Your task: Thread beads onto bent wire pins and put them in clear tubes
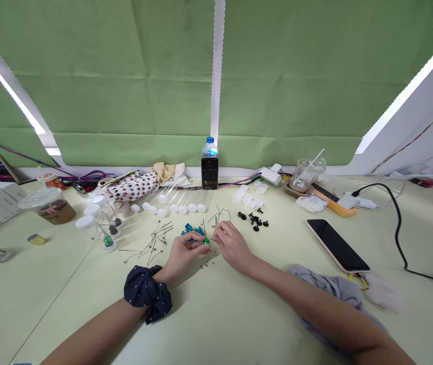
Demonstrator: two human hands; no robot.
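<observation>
My left hand (184,252) rests on the pale green table (216,314), fingers pinched on a thin metal pin with a green bead (205,240). A dark dotted scrunchie (147,292) sits on that wrist. My right hand (231,246) is close beside it, fingers curled and pinched at the same pin near the bead. Blue beads (190,229) lie just behind my left hand. Loose metal pins (155,242) are scattered to the left, more pins (220,215) behind my hands. Small black parts (254,220) lie to the right.
White caps (178,208) and clear tubes (170,195) lie in a row behind. A phone (337,245) lies face up at right, by a black cable (398,228) and grey cloth (326,286). A water bottle (209,148) and timer (209,173) stand at the back. Lidded cups (49,203) at left.
</observation>
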